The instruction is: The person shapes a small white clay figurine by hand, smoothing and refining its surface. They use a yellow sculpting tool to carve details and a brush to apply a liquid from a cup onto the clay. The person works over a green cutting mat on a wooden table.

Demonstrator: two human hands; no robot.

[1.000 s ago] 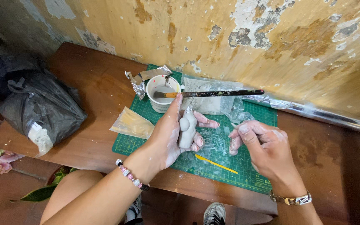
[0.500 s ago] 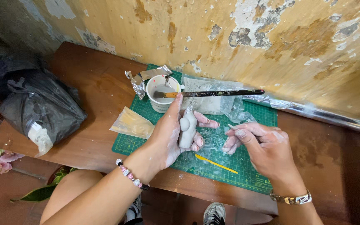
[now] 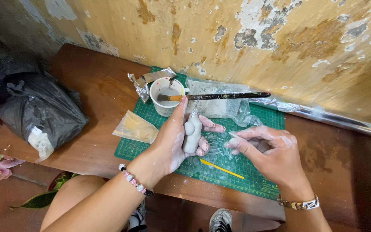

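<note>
My left hand (image 3: 174,141) is wrapped around a small grey clay figure (image 3: 192,132), holding it upright over the green cutting mat (image 3: 258,178). Just to its right, my right hand (image 3: 269,152) has its fingers pinched on a small bit of grey clay, with the fingertips pointing toward the figure. Both hands are smeared with clay. A thin yellow modelling tool (image 3: 222,169) lies on the mat below the hands. Crinkled clear plastic film (image 3: 220,141) lies under them.
A white cup (image 3: 165,95) with a long dark brush (image 3: 220,96) across its rim stands at the mat's back. Crumpled foil (image 3: 144,81), a clear bag (image 3: 136,127), a black plastic bag (image 3: 39,111) and a foil roll (image 3: 323,114) lie on the brown wooden table (image 3: 91,90).
My right hand has moved a little left, closer to the clay figure. The left hand and the figure have stayed put.
</note>
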